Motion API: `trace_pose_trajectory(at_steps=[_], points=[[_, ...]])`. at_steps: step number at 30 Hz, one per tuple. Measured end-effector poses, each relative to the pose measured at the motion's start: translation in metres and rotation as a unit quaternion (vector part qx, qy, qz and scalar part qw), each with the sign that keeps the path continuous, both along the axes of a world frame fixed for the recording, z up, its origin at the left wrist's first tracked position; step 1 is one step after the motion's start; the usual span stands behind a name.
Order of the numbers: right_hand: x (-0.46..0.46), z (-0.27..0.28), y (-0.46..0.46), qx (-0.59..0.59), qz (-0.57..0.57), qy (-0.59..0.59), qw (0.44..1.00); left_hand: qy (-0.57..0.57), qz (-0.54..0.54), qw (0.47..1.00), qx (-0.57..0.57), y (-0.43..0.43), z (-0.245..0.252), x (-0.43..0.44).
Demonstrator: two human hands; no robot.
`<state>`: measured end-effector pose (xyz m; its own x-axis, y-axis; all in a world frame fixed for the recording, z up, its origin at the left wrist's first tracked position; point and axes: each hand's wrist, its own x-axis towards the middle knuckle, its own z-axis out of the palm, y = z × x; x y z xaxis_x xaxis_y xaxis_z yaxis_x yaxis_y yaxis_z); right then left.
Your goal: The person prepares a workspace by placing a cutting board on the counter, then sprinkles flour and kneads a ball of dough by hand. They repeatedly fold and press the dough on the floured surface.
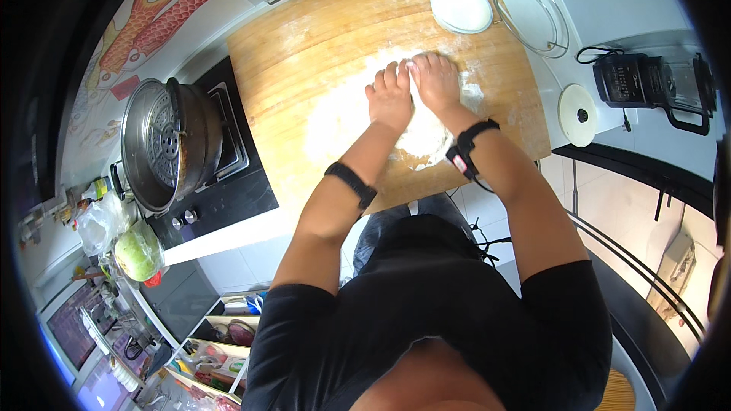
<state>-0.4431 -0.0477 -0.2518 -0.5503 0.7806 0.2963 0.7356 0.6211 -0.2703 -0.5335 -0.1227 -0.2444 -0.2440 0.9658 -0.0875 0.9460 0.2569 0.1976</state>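
Observation:
A pale, floury mass of dough lies on the wooden board, partly washed out by glare. My left hand presses on its left side, fingers bent over the far end. Close beside it, my right hand bears down on the right side, its fingers curled and nearly touching the left ones. Both hands cover much of the dough's far part. Loose flour is scattered around them. A white bowl, its contents pale and hard to make out, stands at the board's far right corner.
A large steel steamer pot sits on the black stove at the left. A wire rack, a cream lid and a black blender are on the right. A wrapped green melon or gourd lies left of the stove.

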Motion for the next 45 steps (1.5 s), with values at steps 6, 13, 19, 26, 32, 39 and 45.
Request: trace_pose_trajectory(at_steps=[6,13,19,26,32,39,45], points=[[-0.009,0.048,0.023,-0.319,0.013,-0.086,0.944,-0.406,-0.035,0.907,-0.108,-0.001,0.045,-0.035],[0.064,0.086,-0.073,-0.261,0.147,0.126,0.946,-0.446,-0.208,0.868,-0.063,-0.063,0.062,-0.039],[0.048,0.054,-0.091,-0.011,0.054,0.176,0.983,-0.115,-0.151,0.958,0.214,-0.084,0.039,0.008],[0.011,0.016,-0.023,-0.023,0.006,0.018,1.0,-0.011,-0.007,0.997,0.071,-0.011,0.013,0.003],[-0.004,0.029,0.013,-0.286,0.032,0.01,0.958,-0.376,0.036,0.921,-0.097,-0.002,0.035,-0.032],[0.018,0.08,-0.028,-0.414,0.075,0.219,0.881,-0.616,0.103,0.78,0.024,-0.02,0.061,-0.039],[0.014,0.087,-0.059,-0.502,0.008,0.422,0.755,-0.51,0.071,0.848,0.124,-0.033,0.078,-0.016]])
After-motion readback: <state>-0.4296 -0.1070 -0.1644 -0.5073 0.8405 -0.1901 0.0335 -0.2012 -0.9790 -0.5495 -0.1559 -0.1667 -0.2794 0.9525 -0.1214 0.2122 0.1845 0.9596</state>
